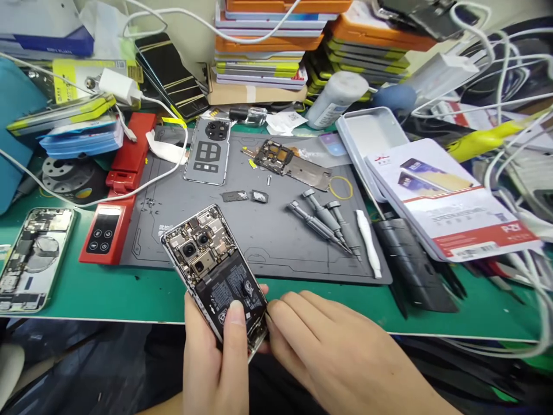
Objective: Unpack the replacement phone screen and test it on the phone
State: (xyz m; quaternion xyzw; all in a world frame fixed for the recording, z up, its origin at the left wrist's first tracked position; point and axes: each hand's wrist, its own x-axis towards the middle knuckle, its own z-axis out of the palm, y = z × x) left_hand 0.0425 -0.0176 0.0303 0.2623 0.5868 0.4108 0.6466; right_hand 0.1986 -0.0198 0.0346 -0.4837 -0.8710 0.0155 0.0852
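Observation:
An opened smartphone (228,282) is tilted above the front edge of the workbench, its back off, with circuit boards, camera modules and black battery bare. My left hand (220,357) is closed around its lower part, thumb pressing on the battery. My right hand (319,340) is closed with bent fingers at the phone's lower right edge; the fingertips are partly hidden, and I cannot make out what they pinch. Beyond the phone, a detached back cover (208,153) and an inner frame plate (294,164) lie on the grey mat (268,236), with two small dark cover pieces (235,196) nearer.
Several screwdrivers (319,222) and a white pry tool (368,245) lie at the mat's right. A red device (103,233) and another opened phone (37,256) sit left. Boxes (259,63) are stacked behind; a white-red box (449,202) and cables are right.

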